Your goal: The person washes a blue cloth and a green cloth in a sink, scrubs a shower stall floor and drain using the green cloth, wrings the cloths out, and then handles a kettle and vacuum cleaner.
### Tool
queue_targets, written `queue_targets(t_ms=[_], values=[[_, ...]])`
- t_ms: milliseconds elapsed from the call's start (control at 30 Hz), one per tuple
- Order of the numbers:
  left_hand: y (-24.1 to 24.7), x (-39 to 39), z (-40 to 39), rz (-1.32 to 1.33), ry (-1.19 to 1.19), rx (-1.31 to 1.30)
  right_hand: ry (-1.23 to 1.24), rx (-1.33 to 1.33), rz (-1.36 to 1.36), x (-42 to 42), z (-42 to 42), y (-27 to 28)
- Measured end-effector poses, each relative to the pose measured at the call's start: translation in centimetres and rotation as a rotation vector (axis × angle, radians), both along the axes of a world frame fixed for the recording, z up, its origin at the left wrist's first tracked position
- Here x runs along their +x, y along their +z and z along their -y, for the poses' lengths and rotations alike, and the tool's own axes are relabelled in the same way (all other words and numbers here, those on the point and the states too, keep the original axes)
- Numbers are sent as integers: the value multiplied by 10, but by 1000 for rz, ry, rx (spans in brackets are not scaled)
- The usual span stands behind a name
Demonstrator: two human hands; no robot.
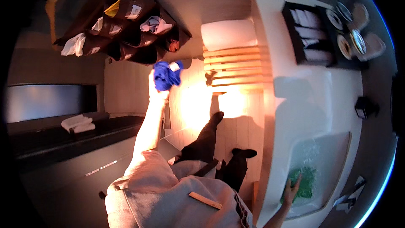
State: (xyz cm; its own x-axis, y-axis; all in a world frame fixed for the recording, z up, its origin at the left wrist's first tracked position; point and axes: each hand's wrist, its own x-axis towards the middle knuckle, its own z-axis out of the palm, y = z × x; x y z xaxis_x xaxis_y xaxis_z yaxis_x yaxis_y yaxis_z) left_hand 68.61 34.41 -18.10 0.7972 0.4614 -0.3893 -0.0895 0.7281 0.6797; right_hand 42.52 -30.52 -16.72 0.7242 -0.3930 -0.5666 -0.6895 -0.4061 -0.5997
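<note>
My left hand [154, 87] is raised at the end of an outstretched arm and grips a bunched blue cloth [166, 75] with a small white tag. Just above that cloth hangs a dark brown pocket organizer [126, 38], its pockets holding white, pale and reddish cloths and something yellow. At the lower right my right hand [289, 192] reaches into a white basin [329, 164]. Its fingers are apart and rest against a wet green cloth [303, 180]. Part of the green cloth is hidden beneath the hand.
A black tray [289, 32] of rolled white towels and several glasses [359, 43] stand on the white counter [316, 93]. Below it, a white rolled towel [227, 34] lies on a slatted wooden rack [234, 60]. A folded white towel [79, 123] is on the dark ledge [47, 136].
</note>
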Motion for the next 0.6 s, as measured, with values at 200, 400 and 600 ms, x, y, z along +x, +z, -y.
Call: queue_targets(t_ms=[200, 400, 600], values=[[-95, 90, -207, -698, 661, -107, -338, -50, -27, -41, 45, -69], [-188, 98, -298, -1232, -237, 1411, -196, -125, -144, -13, 12, -29], [-201, 80, -234, -475, -437, 1509, -17, -240, -47, -2, 22, -39]])
